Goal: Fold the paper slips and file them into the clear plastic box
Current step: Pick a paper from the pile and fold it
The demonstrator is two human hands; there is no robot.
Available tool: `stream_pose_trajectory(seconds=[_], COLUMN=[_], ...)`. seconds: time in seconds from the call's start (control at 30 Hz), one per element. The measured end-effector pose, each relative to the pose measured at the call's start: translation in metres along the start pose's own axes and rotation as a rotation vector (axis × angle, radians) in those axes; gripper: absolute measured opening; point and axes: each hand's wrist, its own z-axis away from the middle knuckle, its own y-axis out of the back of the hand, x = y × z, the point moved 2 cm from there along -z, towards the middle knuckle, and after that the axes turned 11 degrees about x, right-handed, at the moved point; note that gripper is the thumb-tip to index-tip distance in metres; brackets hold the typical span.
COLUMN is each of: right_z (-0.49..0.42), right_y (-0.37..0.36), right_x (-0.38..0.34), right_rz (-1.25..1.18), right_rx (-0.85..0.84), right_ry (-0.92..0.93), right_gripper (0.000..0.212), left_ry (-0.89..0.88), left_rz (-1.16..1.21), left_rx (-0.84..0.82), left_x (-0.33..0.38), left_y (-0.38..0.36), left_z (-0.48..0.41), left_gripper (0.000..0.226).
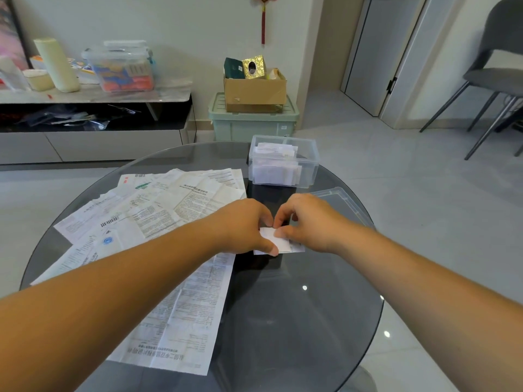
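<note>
Both her left hand point(245, 226) and right hand point(307, 222) pinch a small, white, folded paper slip point(278, 242) flat on the glass tabletop point(297, 321).

One camera only, worn on the person's head. It looks forward and steeply down over both forearms onto the round glass tabletop point(297, 321), which fills the lower frame at close range. The left hand point(243, 226) and right hand point(308, 222) meet near the centre, pinching a folded paper slip point(284, 244). Wide-angle lens: the tabletop edge bows. The upper frame reaches the far wall point(184, 24), a door point(376, 52) and a grey chair point(498, 52) at right, all well apart from the wearer.
</note>
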Motion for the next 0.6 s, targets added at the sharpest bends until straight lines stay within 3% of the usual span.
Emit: stream_pose_trajectory(seconds=[0.27, 0.6], right_z=[0.0008, 0.0040], right_y=[0.0026, 0.0074], right_x=[-0.0046, -0.0014], right_rz=[0.009, -0.104], right_rx=[-0.042, -0.113], right_ry=[0.071, -0.002], right_gripper=[0.005, 0.008], left_ry=[0.003, 0.023], left_rz=[0.022, -0.023], left_rx=[0.045, -0.078], left_x=[-0.0039, 0.0015], left_y=[-0.0049, -0.0023], left_z=[0.0007, 0.0001], left_gripper=[0.051, 0.057])
